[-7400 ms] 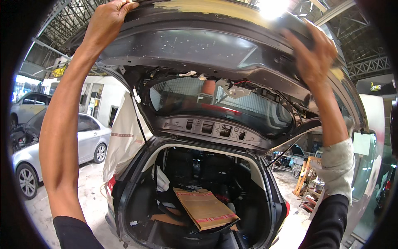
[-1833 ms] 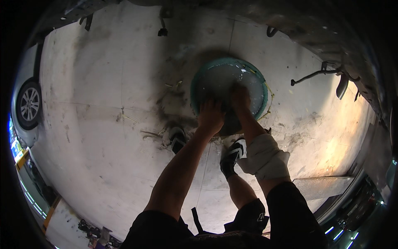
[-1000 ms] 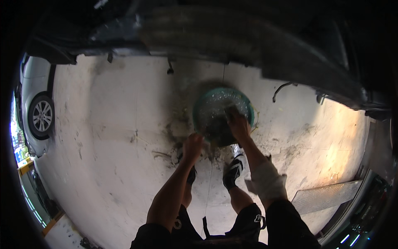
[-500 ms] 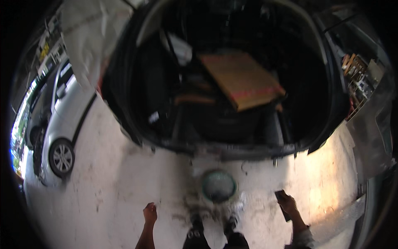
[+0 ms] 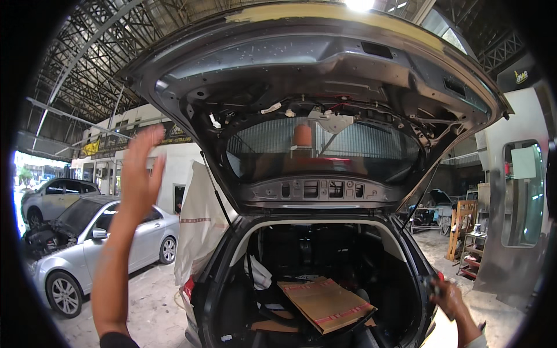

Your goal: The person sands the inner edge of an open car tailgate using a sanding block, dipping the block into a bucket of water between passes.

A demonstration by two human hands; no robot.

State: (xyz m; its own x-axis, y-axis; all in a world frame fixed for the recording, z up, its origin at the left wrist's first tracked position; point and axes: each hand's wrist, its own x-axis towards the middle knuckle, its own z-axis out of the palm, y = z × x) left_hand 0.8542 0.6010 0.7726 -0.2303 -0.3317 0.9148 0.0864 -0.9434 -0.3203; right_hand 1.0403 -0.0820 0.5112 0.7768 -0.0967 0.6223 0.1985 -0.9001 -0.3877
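My left hand (image 5: 142,174) is raised at the left, fingers stretched upward and a little blurred, with nothing in it. It appears just left of the lifted tailgate (image 5: 325,200) of a dark car. The tailgate's inner panel is bare metal with loose wiring, and its window is in place. My right hand (image 5: 454,298) is low at the right, near the rear corner of the car. Its fingers are closed round a dark flat block (image 5: 433,284), mostly hidden now. Below the tailgate, the open cargo area holds a flattened cardboard box (image 5: 325,304).
A silver car (image 5: 139,232) with its engine bay exposed stands at the left, near a pale hanging sheet (image 5: 194,226). A grey panel (image 5: 499,232) and a wooden rack (image 5: 461,229) stand at the right. Gas struts (image 5: 216,188) flank the opening.
The view has tilted up from the floor and basin to the raised tailgate. My left hand has risen from low down and its fingers have spread. My right hand still grips the dark block.
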